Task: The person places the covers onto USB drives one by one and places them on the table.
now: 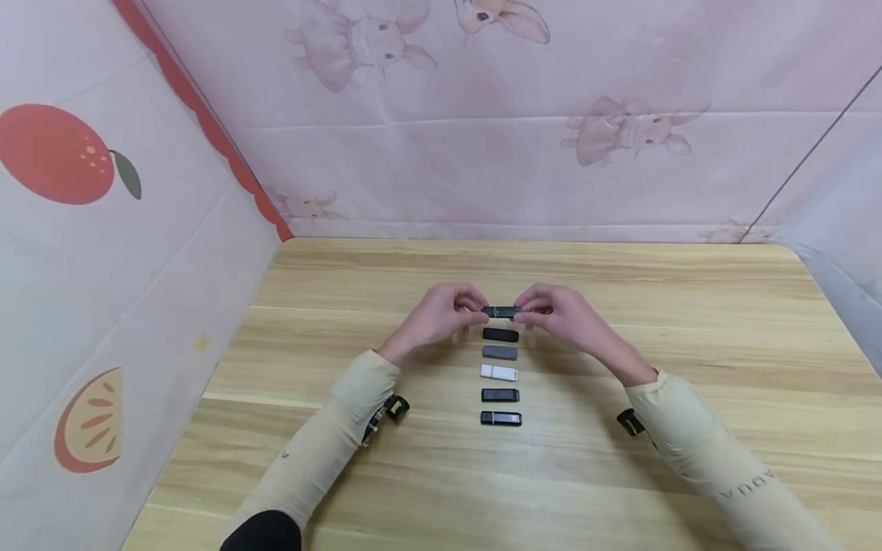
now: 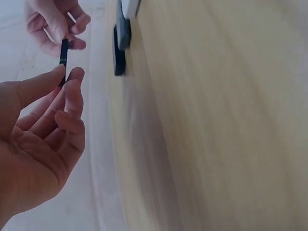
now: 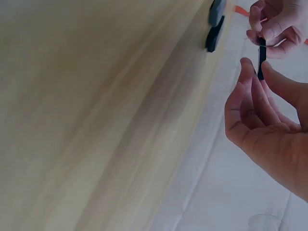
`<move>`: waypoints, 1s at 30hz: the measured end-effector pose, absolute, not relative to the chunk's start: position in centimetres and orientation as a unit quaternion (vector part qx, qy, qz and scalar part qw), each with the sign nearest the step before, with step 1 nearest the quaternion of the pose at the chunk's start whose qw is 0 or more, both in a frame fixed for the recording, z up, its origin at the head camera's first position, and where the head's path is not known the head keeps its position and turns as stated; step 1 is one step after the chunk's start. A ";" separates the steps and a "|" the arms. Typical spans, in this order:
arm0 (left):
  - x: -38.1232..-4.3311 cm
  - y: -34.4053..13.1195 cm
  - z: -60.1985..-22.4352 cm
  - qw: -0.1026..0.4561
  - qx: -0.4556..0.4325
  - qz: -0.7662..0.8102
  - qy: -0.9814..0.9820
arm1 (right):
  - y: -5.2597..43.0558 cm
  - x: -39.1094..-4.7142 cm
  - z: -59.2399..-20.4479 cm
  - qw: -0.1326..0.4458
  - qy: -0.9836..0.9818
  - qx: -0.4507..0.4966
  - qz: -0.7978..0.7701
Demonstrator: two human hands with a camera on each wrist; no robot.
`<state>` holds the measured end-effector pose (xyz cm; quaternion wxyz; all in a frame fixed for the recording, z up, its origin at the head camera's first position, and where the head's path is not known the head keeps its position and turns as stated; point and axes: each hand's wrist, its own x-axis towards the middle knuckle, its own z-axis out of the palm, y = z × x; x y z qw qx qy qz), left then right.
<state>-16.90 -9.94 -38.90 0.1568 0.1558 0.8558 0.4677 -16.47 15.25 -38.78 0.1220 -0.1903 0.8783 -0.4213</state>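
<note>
A black USB flash drive [image 1: 501, 312] with a thin light band is held level between both hands above the far part of the table. My left hand [image 1: 446, 312] pinches its left end between thumb and fingertips. At the opposite end, the thumb and fingers of my right hand [image 1: 560, 315] pinch it too. In the wrist views the drive [image 2: 64, 60] appears raised off the wood. Below it in the head view runs a column of more drives: a black one [image 1: 500, 335], a grey one [image 1: 499, 352], a white one [image 1: 498, 373] and two black ones [image 1: 500, 395].
The drives lie on a wood-grain table [image 1: 310, 474], between the two forearms. A pink printed curtain [image 1: 468, 176] hangs behind the far edge, and a white one with fruit pictures [image 1: 172, 344] at the left. Each wrist carries a small black device [image 1: 396, 408].
</note>
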 end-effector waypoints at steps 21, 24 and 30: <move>-19.5 -9.1 -41.1 0.144 0.187 0.323 0.916 | 14.4 -18.6 -41.4 0.133 0.907 -0.205 -0.343; -19.5 -9.0 -41.0 0.149 0.184 0.316 0.919 | 14.4 -18.6 -41.5 0.138 0.909 -0.200 -0.338; -19.5 -8.7 -41.2 0.149 0.189 0.299 0.923 | 14.3 -18.6 -41.5 0.145 0.913 -0.200 -0.324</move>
